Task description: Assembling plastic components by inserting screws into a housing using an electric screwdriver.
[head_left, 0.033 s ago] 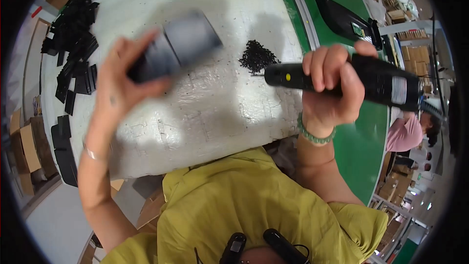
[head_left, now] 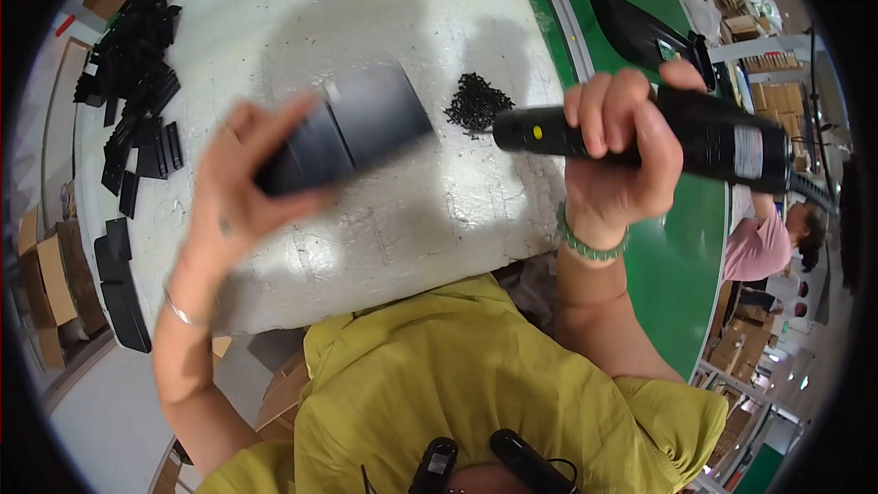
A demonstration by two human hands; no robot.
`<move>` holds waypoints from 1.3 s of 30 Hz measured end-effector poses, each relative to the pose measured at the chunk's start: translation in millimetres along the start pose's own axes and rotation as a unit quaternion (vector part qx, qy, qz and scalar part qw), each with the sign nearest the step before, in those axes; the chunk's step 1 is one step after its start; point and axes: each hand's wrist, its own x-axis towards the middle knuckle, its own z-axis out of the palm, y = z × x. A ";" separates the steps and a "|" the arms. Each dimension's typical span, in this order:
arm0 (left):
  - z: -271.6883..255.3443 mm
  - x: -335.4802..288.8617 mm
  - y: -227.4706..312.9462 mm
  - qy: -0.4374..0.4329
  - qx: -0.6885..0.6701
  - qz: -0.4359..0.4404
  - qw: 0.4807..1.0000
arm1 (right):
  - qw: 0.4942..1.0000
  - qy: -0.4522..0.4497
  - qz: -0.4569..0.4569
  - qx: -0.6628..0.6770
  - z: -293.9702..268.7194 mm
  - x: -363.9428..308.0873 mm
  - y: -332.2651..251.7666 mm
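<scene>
My left hand (head_left: 242,178) grips one end of a dark, boxy plastic part (head_left: 380,119). A seam runs across that part, and motion blurs both it and the hand. It is held over the white-covered work surface (head_left: 366,247). My right hand (head_left: 626,142) is wrapped round a black electric screwdriver (head_left: 722,142) with a yellow spot near its front and a cord at its rear. The tool lies almost level, its front end pointing left, close to a heap of small black screws (head_left: 477,102). A gap separates the tool from the dark part.
Many black plastic pieces (head_left: 142,82) are piled along the left edge, with larger flat black pieces (head_left: 123,284) nearer me. Beyond a metal rail (head_left: 562,14), a long curved black housing (head_left: 631,27) rests on a green surface (head_left: 672,284). A person in pink (head_left: 759,247) is at far right.
My left hand and the dark part have moved slightly right and toward me. The screwdriver in my right hand has shifted up very slightly.
</scene>
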 end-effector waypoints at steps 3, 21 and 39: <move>20.4 -37.7 29.9 -0.091 -0.053 -0.009 0.994 | 0.999 0.041 0.004 -0.017 0.5 8.1 9.6; 37.6 -23.4 30.8 -0.022 -0.043 0.041 0.998 | 0.996 0.072 0.025 -0.035 6.8 9.3 35.0; 78.7 50.9 31.0 0.029 -0.108 0.160 0.981 | 0.999 -0.011 -0.023 0.045 11.0 6.8 -19.8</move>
